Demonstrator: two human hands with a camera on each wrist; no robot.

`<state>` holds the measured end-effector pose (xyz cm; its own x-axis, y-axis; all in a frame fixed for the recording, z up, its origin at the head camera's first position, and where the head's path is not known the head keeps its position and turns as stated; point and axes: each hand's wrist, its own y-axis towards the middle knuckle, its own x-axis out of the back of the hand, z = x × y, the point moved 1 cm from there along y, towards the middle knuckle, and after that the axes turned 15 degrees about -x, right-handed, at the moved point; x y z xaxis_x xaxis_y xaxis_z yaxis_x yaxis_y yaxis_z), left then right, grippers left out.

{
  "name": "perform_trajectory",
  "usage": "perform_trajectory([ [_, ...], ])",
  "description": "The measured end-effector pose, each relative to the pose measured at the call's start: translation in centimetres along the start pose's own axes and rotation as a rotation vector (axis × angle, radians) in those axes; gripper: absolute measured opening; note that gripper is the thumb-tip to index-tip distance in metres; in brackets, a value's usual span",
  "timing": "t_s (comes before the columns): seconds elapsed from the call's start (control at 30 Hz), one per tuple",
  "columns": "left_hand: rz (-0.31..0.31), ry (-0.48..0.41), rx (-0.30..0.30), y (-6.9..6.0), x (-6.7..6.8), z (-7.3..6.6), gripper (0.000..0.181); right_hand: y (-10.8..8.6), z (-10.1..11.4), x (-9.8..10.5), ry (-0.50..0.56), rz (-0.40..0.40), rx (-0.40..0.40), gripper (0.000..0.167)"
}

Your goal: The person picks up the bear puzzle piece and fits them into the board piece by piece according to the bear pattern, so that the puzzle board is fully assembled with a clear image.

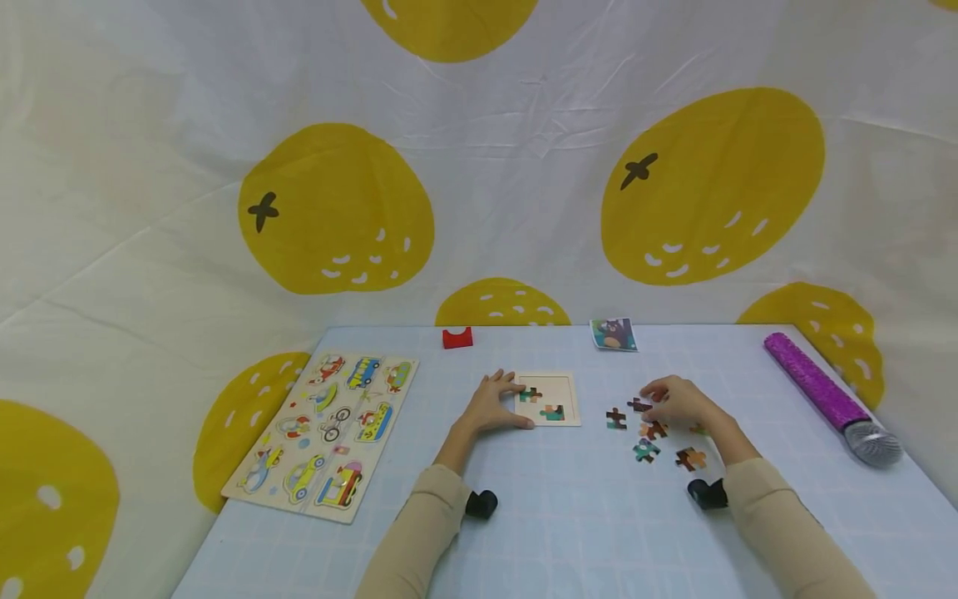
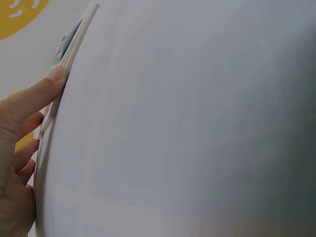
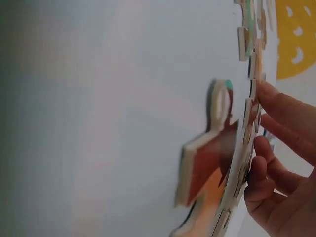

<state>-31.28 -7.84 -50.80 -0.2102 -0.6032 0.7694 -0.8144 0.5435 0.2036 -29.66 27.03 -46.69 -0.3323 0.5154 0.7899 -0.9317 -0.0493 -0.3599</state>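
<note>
A square wooden puzzle frame (image 1: 573, 399) holds two loose-looking pieces (image 1: 552, 412). My left hand (image 1: 490, 405) holds its left side, the thumb at the near edge and the index finger at the upper left; the left wrist view shows the thumb (image 2: 42, 91) against the frame's edge. Over a scatter of jigsaw pieces (image 1: 616, 418) is my right hand (image 1: 679, 401), its thumb and index finger apart near a dark brown piece (image 1: 639, 405). The right wrist view has the right hand (image 3: 286, 163) beside the pieces, and a brown-orange piece (image 3: 210, 155) closer to the camera.
To the left lies a wooden vehicle board (image 1: 322, 433). A red block (image 1: 457, 338) and a bear picture card (image 1: 614, 334) are at the table's far edge. At the right rests a purple glitter microphone (image 1: 816, 378). Other jigsaw pieces (image 1: 690, 458) lie near the right wrist.
</note>
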Motion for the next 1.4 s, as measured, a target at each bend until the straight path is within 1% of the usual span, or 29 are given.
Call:
perform_trajectory([
  [0.1,-0.003,0.001,-0.010,0.0,0.0,0.1,0.069,0.1,0.0,-0.4,-0.001,-0.007,-0.006,0.038],
  [0.27,-0.006,0.000,-0.020,0.1,-0.1,0.0,0.069,0.3,0.2,-0.8,0.000,-0.023,0.017,0.023],
  [0.4,-0.008,-0.006,-0.020,0.1,-0.1,0.0,0.068,0.0,0.5,-0.5,-0.012,-0.008,0.029,0.019],
  [0.5,-0.007,-0.009,-0.013,0.1,-0.1,0.0,0.068,-0.2,0.9,0.0,0.017,-0.016,0.043,0.019],
  [0.57,-0.006,-0.009,-0.008,0.1,-0.1,0.0,0.068,-0.3,1.3,0.3,0.052,-0.061,0.063,0.020],
  [0.63,-0.006,-0.005,-0.006,0.1,0.0,-0.1,0.068,-0.3,1.7,0.5,0.092,-0.132,0.106,0.023],
  [0.77,-0.006,-0.001,-0.002,0.1,0.0,0.0,0.068,-0.3,2.6,0.6,0.166,-0.302,0.205,0.034],
  [0.87,-0.005,-0.001,-0.001,0.1,0.0,0.0,0.068,-0.3,3.2,0.4,0.227,-0.387,0.273,0.041],
  [1.03,-0.002,-0.008,-0.001,0.0,0.0,-0.1,0.068,-0.2,4.4,-0.2,0.306,-0.467,0.363,0.042],
  [1.2,-0.003,-0.010,0.004,0.0,-0.1,0.0,0.068,0.2,5.3,-1.0,0.319,-0.523,0.414,0.044],
  [1.4,-0.013,-0.001,-0.013,0.0,0.0,-0.1,0.068,0.5,6.3,-1.7,0.359,-0.584,0.479,0.045],
])
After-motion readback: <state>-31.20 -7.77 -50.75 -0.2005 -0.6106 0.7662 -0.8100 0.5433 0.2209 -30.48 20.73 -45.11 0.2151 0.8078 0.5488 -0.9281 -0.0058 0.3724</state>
